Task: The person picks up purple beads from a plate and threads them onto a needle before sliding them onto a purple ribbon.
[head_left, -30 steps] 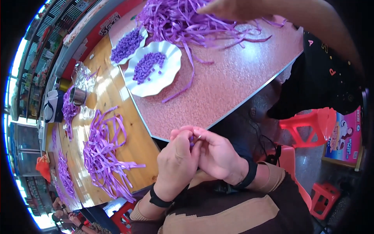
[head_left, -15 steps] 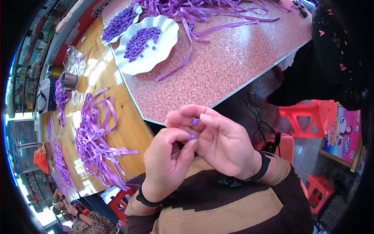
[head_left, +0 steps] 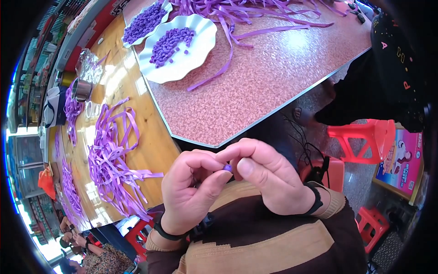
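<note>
In front of my lap, my left hand [head_left: 194, 189] and my right hand [head_left: 276, 178] meet at the fingertips. A small purple bead [head_left: 227, 168] shows at the tip of my left thumb, pinched against the index finger. My right hand is closed, with its thumb pressed to its curled fingers right beside that bead; what lies in its grip is hidden. Beyond my hands, a white wavy-edged plate [head_left: 196, 57] holds loose purple beads [head_left: 171, 43]. Next to it a second white dish [head_left: 167, 7] is heaped with similar beads [head_left: 145, 23].
Purple ribbons pile up on the pink speckled table [head_left: 255, 91] and on the wooden table [head_left: 150, 160] at left, near a metal cup [head_left: 82, 90]. A red stool [head_left: 365, 137] and a person in black [head_left: 365, 86] are at right. Other people sit at lower left.
My right hand has closed from a loose, open-palmed pinch showing a second bead; that bead is out of sight now. My fingertips have come together slightly lower. The view has shifted a little.
</note>
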{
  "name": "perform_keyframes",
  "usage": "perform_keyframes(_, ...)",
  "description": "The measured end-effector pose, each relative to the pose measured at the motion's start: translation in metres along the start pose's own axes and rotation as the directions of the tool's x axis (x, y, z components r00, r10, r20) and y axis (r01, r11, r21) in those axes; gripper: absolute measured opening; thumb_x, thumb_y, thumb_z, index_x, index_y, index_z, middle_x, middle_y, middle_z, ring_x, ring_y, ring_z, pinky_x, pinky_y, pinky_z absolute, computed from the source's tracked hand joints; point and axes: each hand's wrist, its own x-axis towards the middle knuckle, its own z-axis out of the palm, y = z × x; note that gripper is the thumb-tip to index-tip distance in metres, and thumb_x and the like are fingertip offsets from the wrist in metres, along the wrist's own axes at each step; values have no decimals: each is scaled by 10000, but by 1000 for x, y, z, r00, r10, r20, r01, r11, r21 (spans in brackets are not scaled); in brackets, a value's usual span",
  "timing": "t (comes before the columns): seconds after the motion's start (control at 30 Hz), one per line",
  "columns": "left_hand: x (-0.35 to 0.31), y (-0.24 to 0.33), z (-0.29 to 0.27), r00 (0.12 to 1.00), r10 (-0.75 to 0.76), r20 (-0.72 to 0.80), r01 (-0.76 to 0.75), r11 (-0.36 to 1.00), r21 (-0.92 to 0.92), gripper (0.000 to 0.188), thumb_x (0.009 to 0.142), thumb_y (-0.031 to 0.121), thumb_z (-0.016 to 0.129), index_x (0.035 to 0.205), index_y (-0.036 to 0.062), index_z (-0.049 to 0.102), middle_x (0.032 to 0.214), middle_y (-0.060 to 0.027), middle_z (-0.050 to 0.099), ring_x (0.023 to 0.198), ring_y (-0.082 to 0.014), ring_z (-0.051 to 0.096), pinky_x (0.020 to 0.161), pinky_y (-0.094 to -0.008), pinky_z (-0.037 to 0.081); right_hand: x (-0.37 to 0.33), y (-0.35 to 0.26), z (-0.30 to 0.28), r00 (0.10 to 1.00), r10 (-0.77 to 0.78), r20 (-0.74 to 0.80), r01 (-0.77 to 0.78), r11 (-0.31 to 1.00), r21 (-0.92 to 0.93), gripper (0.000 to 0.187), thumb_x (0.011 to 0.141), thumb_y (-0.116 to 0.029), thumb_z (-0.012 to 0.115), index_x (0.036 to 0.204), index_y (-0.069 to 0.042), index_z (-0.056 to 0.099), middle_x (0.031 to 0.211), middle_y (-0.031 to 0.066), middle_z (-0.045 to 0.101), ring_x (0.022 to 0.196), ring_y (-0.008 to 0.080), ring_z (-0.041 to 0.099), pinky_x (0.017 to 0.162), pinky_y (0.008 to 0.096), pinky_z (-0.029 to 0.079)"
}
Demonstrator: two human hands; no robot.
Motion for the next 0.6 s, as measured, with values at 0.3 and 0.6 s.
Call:
perform_keyframes(0.3, 5, 3, 4, 996, -68, 59, 80, 966, -246, 166, 833, -15, 592, 952, 2, 477, 939, -69, 554, 836, -70, 549, 721, -192, 454, 0, 8, -6, 950, -298, 94, 310, 859, -408, 246, 931, -132, 445, 1114, 15, 521, 892, 49, 498, 784, 103, 450, 727, 232, 366)
perform_keyframes(0.6, 5, -2, -10, 983, -92, 160, 68, 986, 151, 95, 889, 24, 443, 927, -15, 520, 864, -78, 523, 744, -144, 505, 685, -261, 428, 3, -2, -4, 997, -40, -72, 49, 991, 125, 193, 934, -164, 462, 1018, 0, 519, 804, -6, 487, 697, 54, 412, 644, 198, 342)
